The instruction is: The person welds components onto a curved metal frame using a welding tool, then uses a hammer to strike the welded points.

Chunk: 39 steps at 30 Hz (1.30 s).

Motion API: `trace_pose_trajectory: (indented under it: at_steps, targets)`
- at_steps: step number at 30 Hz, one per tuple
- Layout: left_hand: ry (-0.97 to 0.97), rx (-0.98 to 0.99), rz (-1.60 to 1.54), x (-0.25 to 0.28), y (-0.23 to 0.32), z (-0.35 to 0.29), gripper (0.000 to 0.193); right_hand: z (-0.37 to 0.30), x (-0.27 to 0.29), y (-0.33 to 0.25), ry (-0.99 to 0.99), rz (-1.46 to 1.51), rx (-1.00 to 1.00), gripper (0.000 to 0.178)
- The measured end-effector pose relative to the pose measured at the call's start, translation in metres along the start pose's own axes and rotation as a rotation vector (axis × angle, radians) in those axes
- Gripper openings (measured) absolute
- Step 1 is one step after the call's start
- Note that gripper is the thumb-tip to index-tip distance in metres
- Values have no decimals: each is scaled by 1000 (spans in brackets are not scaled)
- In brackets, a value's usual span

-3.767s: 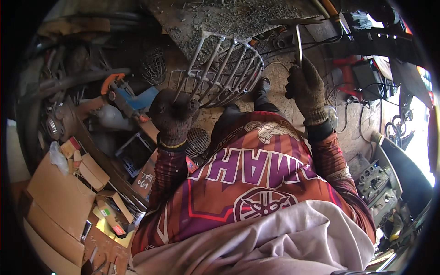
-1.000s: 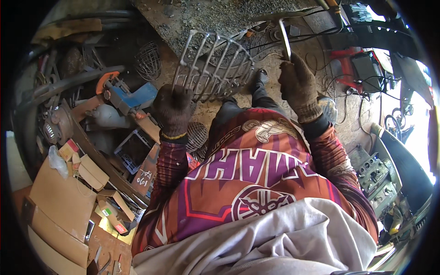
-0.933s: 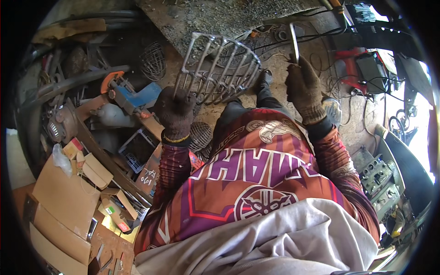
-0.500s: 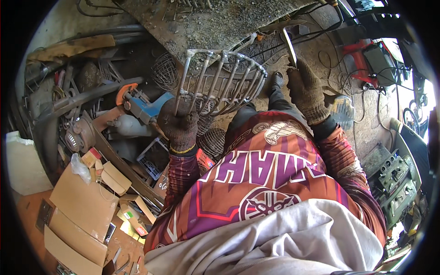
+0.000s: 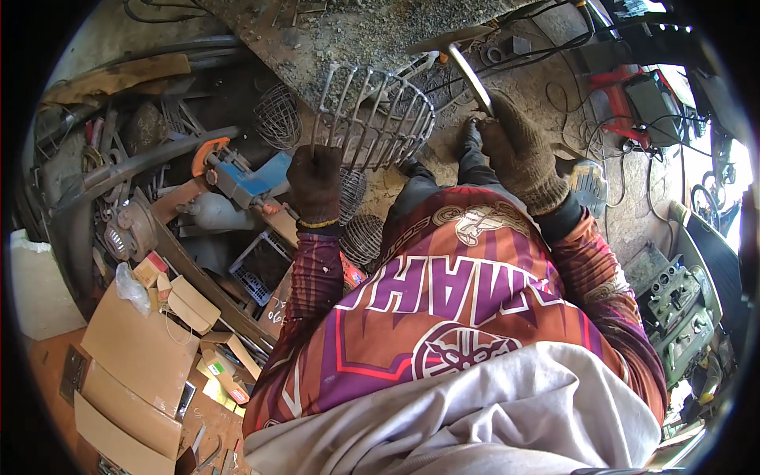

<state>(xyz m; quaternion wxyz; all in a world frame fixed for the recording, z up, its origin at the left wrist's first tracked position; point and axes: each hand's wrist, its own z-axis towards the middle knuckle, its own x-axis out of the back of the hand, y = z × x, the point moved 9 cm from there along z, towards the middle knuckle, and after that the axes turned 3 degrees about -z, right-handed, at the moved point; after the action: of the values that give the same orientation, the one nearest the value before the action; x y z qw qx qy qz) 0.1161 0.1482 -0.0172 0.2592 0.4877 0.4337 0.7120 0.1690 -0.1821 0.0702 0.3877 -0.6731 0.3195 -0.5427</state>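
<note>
My left hand (image 5: 317, 186), in a dark knit glove, is closed on the lower left edge of a basket-like metal cage (image 5: 372, 119) made of welded rods. The cage hangs in the air in front of me with its bars facing up and right. In my right hand (image 5: 524, 154), in a brown knit glove, is the metal handle of a chipping hammer (image 5: 470, 77). Its long, narrow head is raised to the right of the cage's top, apart from it. Several similar wire cages (image 5: 279, 116) lie on the floor beyond and beside my left hand.
A grit-covered metal table (image 5: 380, 36) stands ahead. At left are a blue and orange clamp tool (image 5: 245, 178), scrap metal and an open cardboard box (image 5: 138, 340). Cables trail over the floor at right, near a red stool (image 5: 617, 99) and a green machine (image 5: 681, 317).
The cage has turned and shifted a little left and up in my left hand. My right hand has moved left with the hammer, bringing its head nearer the cage.
</note>
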Motion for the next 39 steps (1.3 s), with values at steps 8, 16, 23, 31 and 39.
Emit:
trace_pose_trajectory:
  at_steps: [8,16,23,31,39]
  targets:
    - [-104,-81,101,-20,-23,3,43,14,-12,-46,-64,-85,200,31]
    - [-119,28,-21,-25,-21,2,42,20,-19,-46,-51,-65,175,37]
    - [-118,192,-105,-26,-37,-1,43,19,-26,-54,-146,-94,96,33]
    - [-183,-83,62,-24,-7,-2,23,18,-25,-63,-195,-140,54,34]
    - [-157,178,-249,-31,-29,-4,24,14,-27,-48,-171,-199,47,35]
